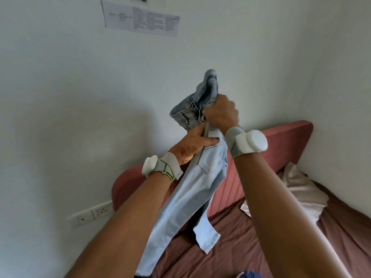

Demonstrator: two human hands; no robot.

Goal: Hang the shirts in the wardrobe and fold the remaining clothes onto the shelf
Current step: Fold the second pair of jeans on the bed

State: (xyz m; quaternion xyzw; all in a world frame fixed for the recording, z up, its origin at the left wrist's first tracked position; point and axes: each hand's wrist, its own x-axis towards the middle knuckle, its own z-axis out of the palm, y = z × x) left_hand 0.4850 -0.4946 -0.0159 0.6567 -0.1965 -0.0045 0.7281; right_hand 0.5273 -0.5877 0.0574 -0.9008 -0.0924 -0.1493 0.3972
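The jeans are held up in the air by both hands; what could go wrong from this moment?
1. The right hand grips only a bunched end of the jeans, so they may slip.
2. The left hand holds just an edge; the fold could come out uneven.
3. The legs hang onto the bed and may crease.

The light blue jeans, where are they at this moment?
In the head view they hang mid-frame: the light blue jeans are held up by both hands, left hand and right hand, above the bed, before the pink headboard.
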